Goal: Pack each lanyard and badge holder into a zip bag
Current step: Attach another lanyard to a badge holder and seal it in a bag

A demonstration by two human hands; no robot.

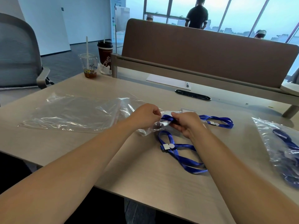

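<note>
My left hand (146,114) pinches the mouth of a small clear zip bag (150,128) just above the table. My right hand (186,122) grips a blue lanyard (166,118) whose end sits at the bag's mouth; its strap trails down over the table in loops (182,157) with a white clip. A second blue lanyard (218,122) lies just beyond my right hand, next to a clear badge holder (186,109). At the right edge a filled clear bag (281,143) holds blue lanyards.
A pile of large clear plastic bags (71,112) lies to the left. Two drink cups (89,65) stand at the far left corner of the table. A brown divider panel (202,52), a sheet of paper with a pen (168,81) and a cable slot (192,94) are at the back.
</note>
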